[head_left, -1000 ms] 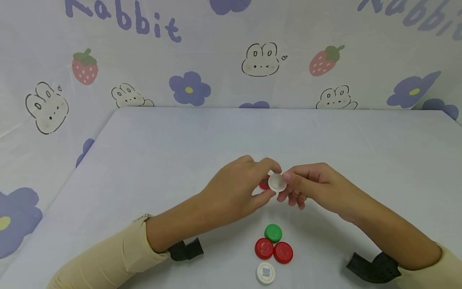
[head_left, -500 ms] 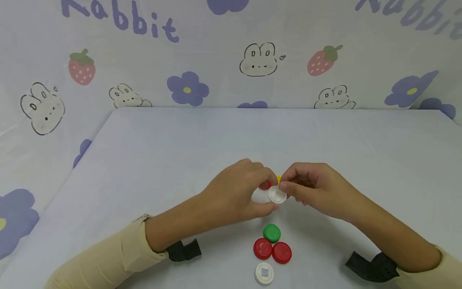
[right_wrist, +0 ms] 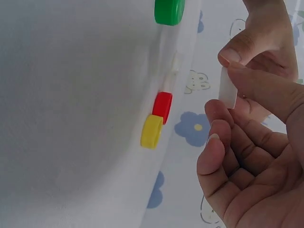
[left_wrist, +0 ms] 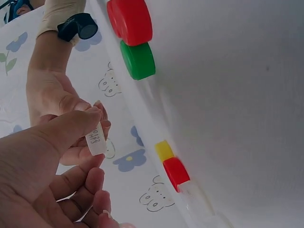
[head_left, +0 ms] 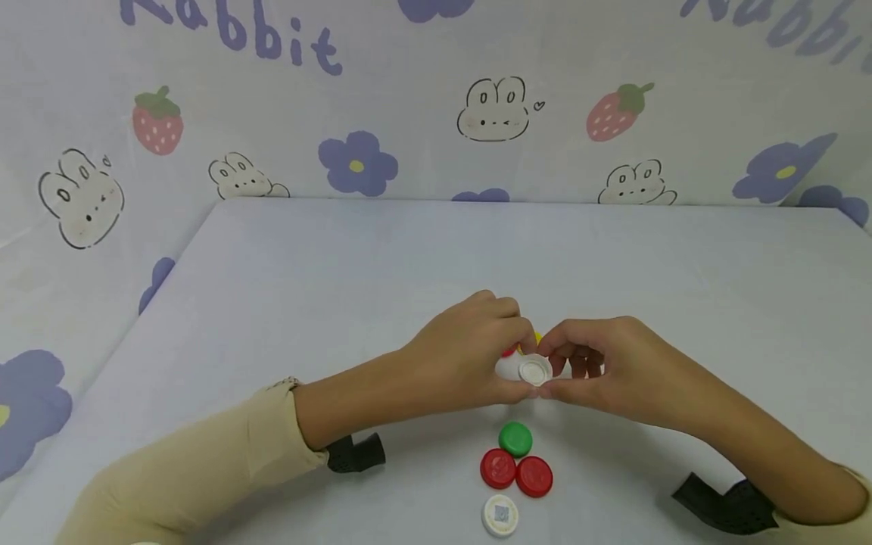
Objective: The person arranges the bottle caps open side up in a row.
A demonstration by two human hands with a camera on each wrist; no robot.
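A small white bottle cap [head_left: 536,371] is held off the table between both hands, its hollow inside facing up toward the head camera. My left hand [head_left: 463,356] pinches its left side with thumb and finger. From the right, my right hand [head_left: 620,371] pinches the same cap, the two thumbs close together at the near edge. Printed characters show on the white cap's side [left_wrist: 96,140] in the left wrist view. Beyond the hands, a yellow cap [right_wrist: 152,131] and a red cap [right_wrist: 163,107] rest on the table, mostly hidden in the head view.
Nearer the person lie a green cap [head_left: 515,439], two red caps [head_left: 498,468] touching each other, and a white cap with a square code [head_left: 500,516]. A whitish, see-through piece [left_wrist: 194,197] lies by the farther red cap. A patterned cloth [head_left: 409,98] hangs behind the table.
The white cap and both hands have shifted slightly right and toward the person. My right thumb has moved down to the cap's near edge. The yellow cap has come into sight.
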